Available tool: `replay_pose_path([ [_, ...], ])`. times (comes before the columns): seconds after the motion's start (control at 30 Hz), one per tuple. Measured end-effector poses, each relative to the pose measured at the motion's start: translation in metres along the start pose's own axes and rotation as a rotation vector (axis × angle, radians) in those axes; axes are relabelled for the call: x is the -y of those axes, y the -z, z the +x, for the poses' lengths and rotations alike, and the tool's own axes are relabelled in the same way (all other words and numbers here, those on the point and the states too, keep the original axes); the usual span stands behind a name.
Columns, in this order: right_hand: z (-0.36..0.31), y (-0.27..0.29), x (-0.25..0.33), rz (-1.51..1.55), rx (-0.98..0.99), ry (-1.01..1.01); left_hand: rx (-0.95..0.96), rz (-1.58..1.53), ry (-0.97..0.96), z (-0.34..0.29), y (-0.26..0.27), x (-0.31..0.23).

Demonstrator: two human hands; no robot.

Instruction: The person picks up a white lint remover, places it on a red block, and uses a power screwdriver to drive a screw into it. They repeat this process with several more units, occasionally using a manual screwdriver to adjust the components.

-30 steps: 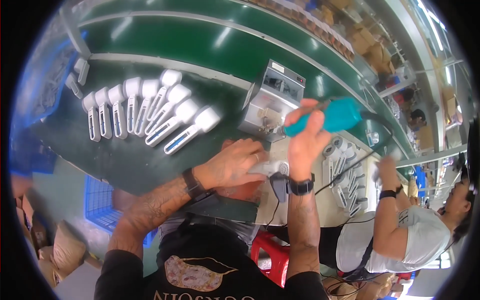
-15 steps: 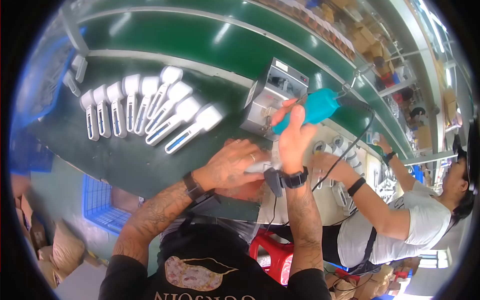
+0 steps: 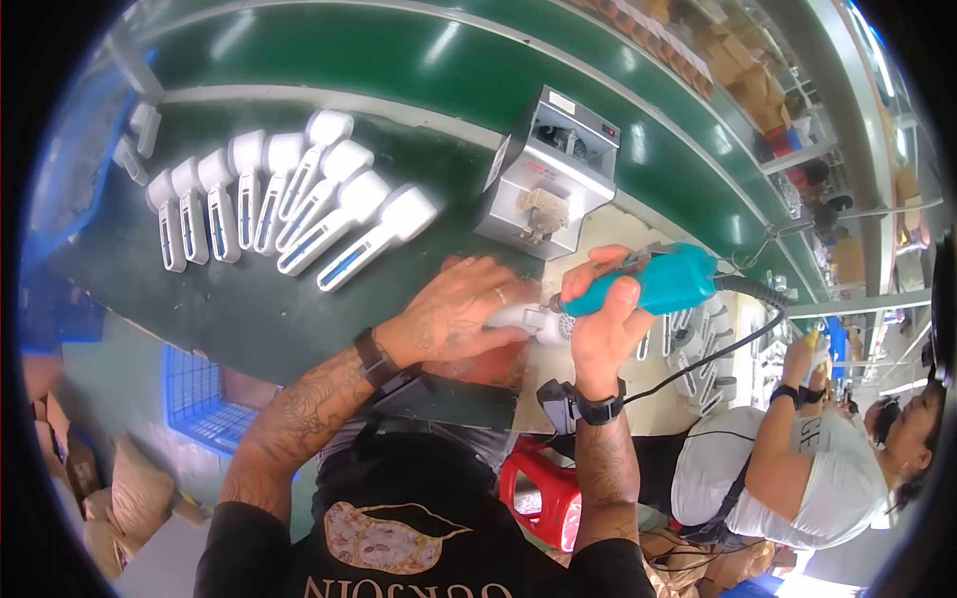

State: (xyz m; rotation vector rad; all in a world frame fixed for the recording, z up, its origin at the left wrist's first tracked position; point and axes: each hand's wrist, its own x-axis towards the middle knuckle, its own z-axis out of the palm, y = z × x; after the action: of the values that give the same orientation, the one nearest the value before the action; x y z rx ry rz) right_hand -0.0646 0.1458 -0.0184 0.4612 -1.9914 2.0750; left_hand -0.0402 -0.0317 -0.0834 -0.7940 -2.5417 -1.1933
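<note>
My left hand point(image 3: 461, 311) is closed around a white long-handled appliance point(image 3: 516, 318) with a round head, held low over the green bench. A teal electric screwdriver point(image 3: 670, 281) lies in my right hand point(image 3: 608, 334), its fingers wrapped round the body. The driver slants down to the left, and its tip is close by the appliance's head; whether they touch I cannot tell. Fanned out on the bench to the left are several similar white appliances point(image 3: 354, 204). Behind my hands stands a grey metal screw feeder point(image 3: 518, 189).
A black cable point(image 3: 698, 369) runs from the driver across the right side. A co-worker in a white shirt point(image 3: 783, 468) is at the right, beside several more white appliances point(image 3: 703, 344). A blue crate point(image 3: 204, 404) and red stool point(image 3: 541, 493) are below the bench edge.
My right hand has lowered the screwdriver toward the appliance, and the driver lies flatter. The appliance's head now shows. The co-worker's hands have moved away from the bench at the right.
</note>
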Motion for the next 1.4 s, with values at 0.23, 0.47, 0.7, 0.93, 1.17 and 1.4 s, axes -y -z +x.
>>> replay_pose_path([
  [0.23,-0.014,0.022,-0.024,-0.031,-0.056,-0.017,-0.023,-0.093,-0.125,0.01,-0.007,-0.005],
  [0.47,-0.008,0.013,-0.022,0.054,0.058,-0.025,0.021,-0.004,-0.05,0.011,0.003,-0.021],
  [0.7,-0.002,0.005,-0.016,-0.011,0.02,-0.066,0.004,0.001,-0.061,0.008,0.005,-0.014],
  [0.93,0.042,-0.01,0.003,0.048,-0.036,0.071,0.004,-0.029,-0.074,0.005,-0.001,-0.003],
  [1.17,0.073,-0.032,-0.026,-0.084,-0.04,0.166,-0.005,-0.008,-0.046,-0.001,0.003,-0.006],
  [1.4,0.058,-0.033,-0.02,-0.024,-0.009,0.095,0.012,0.017,-0.06,-0.005,0.0,-0.002],
])
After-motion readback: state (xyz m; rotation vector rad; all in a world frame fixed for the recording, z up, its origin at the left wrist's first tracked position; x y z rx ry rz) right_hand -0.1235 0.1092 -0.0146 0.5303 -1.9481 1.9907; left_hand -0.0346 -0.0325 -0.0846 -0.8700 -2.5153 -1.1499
